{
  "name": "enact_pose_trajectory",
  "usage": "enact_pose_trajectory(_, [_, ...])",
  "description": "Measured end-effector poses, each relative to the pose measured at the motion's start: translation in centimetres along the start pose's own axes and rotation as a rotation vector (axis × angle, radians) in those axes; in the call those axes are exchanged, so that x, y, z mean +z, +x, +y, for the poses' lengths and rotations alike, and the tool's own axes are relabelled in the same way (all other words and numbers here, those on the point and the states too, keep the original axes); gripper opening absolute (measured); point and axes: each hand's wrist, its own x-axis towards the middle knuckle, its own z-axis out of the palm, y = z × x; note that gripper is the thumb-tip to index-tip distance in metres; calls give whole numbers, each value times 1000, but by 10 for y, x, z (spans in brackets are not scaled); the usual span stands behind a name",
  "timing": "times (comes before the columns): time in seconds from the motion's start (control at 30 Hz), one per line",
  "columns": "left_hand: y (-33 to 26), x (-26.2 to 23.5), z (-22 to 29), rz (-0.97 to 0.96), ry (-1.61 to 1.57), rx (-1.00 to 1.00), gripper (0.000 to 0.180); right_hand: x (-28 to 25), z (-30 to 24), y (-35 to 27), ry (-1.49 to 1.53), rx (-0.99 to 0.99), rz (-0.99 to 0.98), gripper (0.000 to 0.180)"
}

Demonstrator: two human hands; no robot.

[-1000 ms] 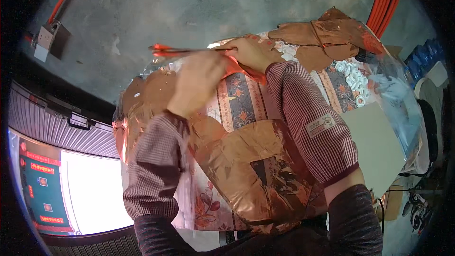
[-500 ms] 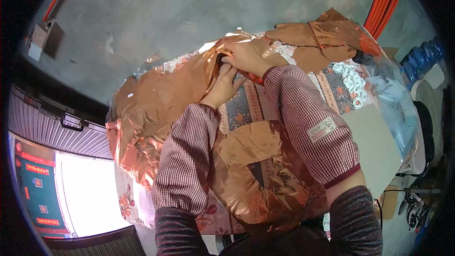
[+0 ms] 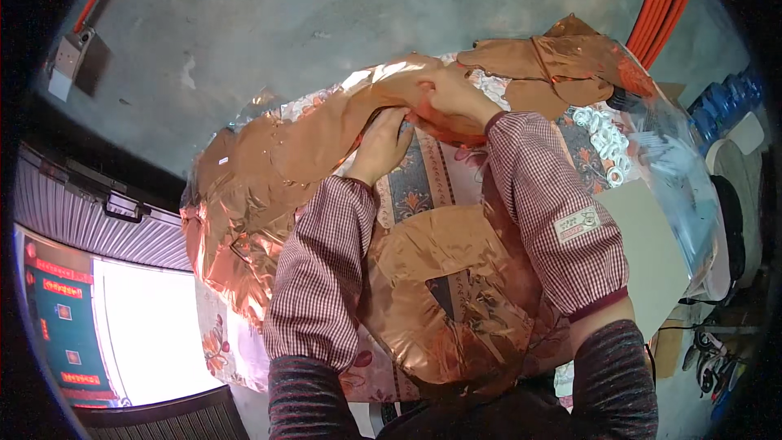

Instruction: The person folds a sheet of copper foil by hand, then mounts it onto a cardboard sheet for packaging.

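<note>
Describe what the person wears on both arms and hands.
Both hands, left hand and right hand, are bare, without gloves. Each forearm wears a red-and-white checked oversleeve with an elastic cuff, over a dark knitted sweater sleeve. The right oversleeve carries a small pale sewn-on label.

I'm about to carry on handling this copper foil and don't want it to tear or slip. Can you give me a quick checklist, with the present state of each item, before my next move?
1. Both hands on the foil: ok. The left hand and right hand both touch the long copper foil piece.
2. Firm grip: cannot tell; the fingertips are hidden in the folds.
3. Foil lying flat: not ok; it is crumpled and drapes over the left edge of the flowered tablecloth.
4. Room in front: not ok; another large foil shape lies between the forearms.
5. Far side: not ok; a foil pile and a clear plastic bag crowd it.
</note>
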Motion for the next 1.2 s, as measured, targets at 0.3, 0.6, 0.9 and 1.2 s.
enact_pose_trajectory(0.3, [8,4,-2,2,278,9,31,-9,-25,-15,-32,53,-59,27])
enact_pose_trajectory(0.6, [11,13,-9,84,247,119,34,22,-49,-27,-715,-159,280,19])
enact_pose_trajectory(0.9, [10,14,-2,-31,88,-30,40,-53,-65,2,-661,-18,332,9])
enact_pose_trajectory(1.2, [4,14,-4,67,469,-14,40,-174,-164,-92,227,-221,407,24])
